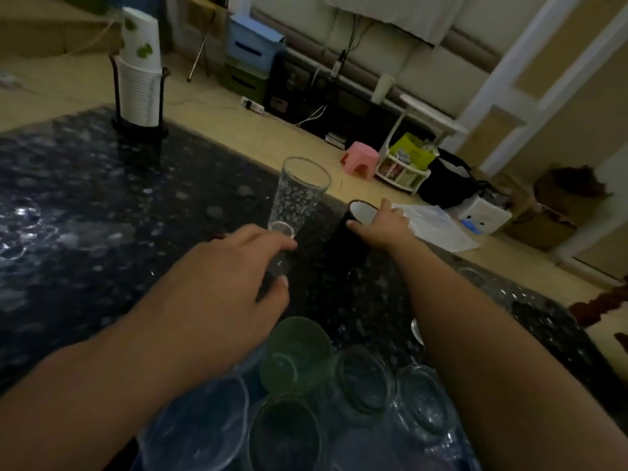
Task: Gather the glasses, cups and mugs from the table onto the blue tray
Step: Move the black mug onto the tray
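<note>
- My fingers [272, 244] of the left hand [231, 270] are curled around the low part of the tall clear glass [300, 195], and the thumb closes on the near side; I hold it low because the base is narrow and easy to wrap.
- The dark table [102, 198] carries everything, and both arms reach over the tray toward its far edge, where the last pieces stand.
- The blue tray [455, 447] lies nearest to me, I think so that every piece makes only a short way back.
- On the tray, clear glasses stand close together around a green cup [295, 351], touching, probably to save room.
- My right hand [384, 222] grips the black mug [346, 239] at its rim, thumb on the near wall and fingers over the far side; the top is the part I can reach.
- The glass and the mug stand just beside each other, so I judge both can come to the tray together.
- A stack of paper cups [139, 86] in a holder stands far left, well apart.
</note>
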